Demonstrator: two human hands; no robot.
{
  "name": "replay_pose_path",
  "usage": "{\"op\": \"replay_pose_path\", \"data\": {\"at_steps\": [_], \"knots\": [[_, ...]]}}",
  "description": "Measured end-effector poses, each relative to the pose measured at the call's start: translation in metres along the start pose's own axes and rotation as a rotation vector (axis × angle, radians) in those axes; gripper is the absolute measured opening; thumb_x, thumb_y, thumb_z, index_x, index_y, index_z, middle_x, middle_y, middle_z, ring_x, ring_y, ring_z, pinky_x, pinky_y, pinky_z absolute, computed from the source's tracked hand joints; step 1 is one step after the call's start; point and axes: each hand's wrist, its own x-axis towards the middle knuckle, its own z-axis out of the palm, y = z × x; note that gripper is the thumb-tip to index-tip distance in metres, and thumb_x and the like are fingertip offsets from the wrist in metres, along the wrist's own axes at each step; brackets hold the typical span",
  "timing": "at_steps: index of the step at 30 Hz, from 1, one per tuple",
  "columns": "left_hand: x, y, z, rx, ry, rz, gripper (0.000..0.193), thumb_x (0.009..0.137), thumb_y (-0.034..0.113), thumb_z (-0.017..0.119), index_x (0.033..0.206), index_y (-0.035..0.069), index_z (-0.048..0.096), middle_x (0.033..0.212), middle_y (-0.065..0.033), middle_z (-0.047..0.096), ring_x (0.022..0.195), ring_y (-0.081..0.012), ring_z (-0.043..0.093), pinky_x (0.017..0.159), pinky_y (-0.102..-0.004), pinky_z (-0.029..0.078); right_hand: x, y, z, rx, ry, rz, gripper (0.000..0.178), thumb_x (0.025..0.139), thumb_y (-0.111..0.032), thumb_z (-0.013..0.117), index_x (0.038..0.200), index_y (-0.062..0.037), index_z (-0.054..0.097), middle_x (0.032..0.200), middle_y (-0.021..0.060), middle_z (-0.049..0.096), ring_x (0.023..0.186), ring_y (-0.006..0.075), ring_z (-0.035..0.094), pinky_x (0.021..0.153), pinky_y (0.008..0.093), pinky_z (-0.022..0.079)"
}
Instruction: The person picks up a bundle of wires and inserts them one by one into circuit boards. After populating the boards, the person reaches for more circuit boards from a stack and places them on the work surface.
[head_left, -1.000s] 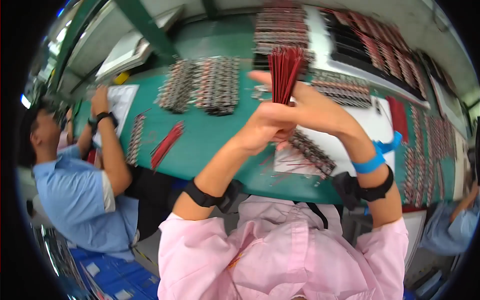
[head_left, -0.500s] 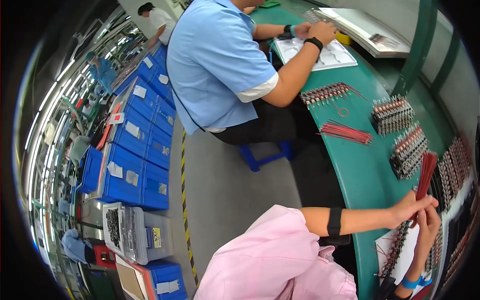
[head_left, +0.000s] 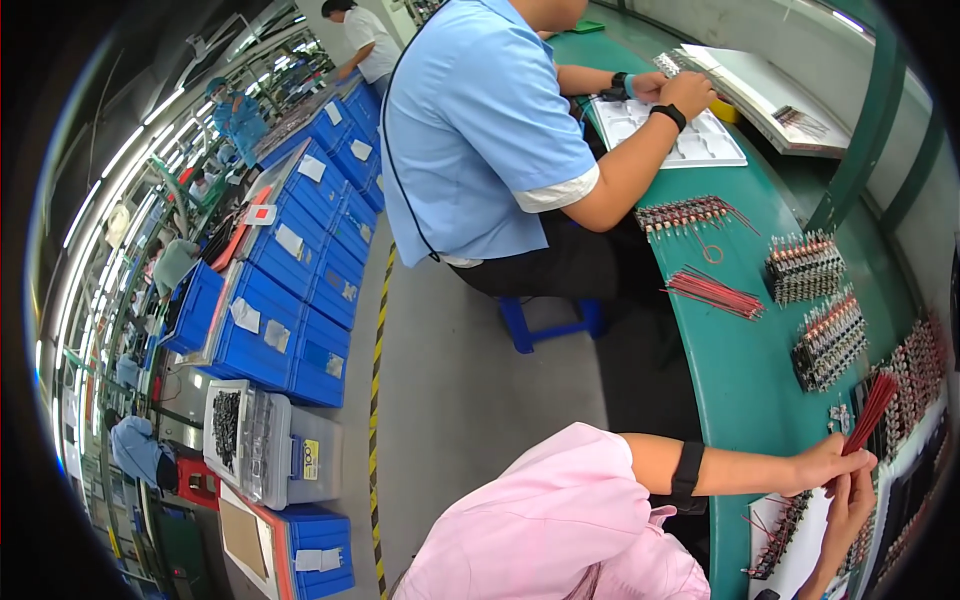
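Both my hands meet at the right edge of the bench, around a bundle of dark red wires [head_left: 871, 410]. My left hand [head_left: 825, 464], on the arm with a black band, is closed around the bundle's lower part, and the wires stick up above it. My right hand [head_left: 850, 508] comes from below, its fingers closed at the bundle's bottom end. Below them, a row of small metal parts with red wires [head_left: 778, 538] lies on a white sheet [head_left: 808, 540]. Stacked rows of similar parts [head_left: 913, 370] stand just beyond the bundle.
On the green bench [head_left: 725, 385] stand two blocks of stacked parts [head_left: 806, 268], a loose pile of red wires [head_left: 715, 292] and another row of parts [head_left: 692, 215]. A co-worker in a blue shirt [head_left: 490, 140] handles something over a white tray [head_left: 705, 140]. Blue bins [head_left: 305, 270] line the aisle.
The view has shifted, so the scene sits further right and the bench parts lower. The wire bundle leans more to the right; both my hands stay on it.
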Motion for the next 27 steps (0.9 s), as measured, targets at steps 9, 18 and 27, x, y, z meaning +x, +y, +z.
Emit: {"op": "replay_pose_path", "data": {"at_steps": [9, 18, 27], "knots": [[-0.004, 0.004, 0.001, -0.119, -0.086, -0.028, 0.028, 0.080, 0.025, 0.048, 0.089, -0.001, 0.053, 0.075, -0.0037, 0.054, 0.064, -0.0110, 0.052, 0.054, -0.0233, 0.042, -0.008, -0.019, -0.003, 0.025, 0.074, 0.046, 0.013, 0.078, -0.007, 0.047, 0.085, 0.0028, 0.053, 0.059, 0.0001, 0.044, 0.050, 0.0048, 0.038, 0.042, 0.0181, 0.029], [-0.006, 0.019, -0.046, 0.115, 0.148, -0.158, 0.029, 0.082, 0.027, 0.043, 0.076, 0.000, 0.049, 0.050, 0.0019, 0.036, 0.041, -0.0059, 0.033, 0.038, -0.0215, 0.031, 0.009, -0.007, -0.016, 0.500, 0.033, 0.344, 0.009, 0.073, -0.008, 0.048, 0.073, 0.0014, 0.049, 0.063, 0.0088, 0.054, 0.042, 0.0100, 0.048, 0.036, 0.0197, 0.038], [0.004, 0.012, -0.041, -0.087, 0.266, -0.150, 0.026, 0.085, 0.025, 0.038, 0.077, 0.001, 0.046, 0.057, -0.0023, 0.044, 0.045, -0.0098, 0.040, 0.046, -0.0249, 0.039, -0.009, 0.006, -0.003, 0.362, -0.066, 0.279, 0.010, 0.073, -0.005, 0.047, 0.080, 0.0021, 0.049, 0.073, 0.0087, 0.055, 0.045, 0.0077, 0.047, 0.042, 0.0181, 0.039]]}}
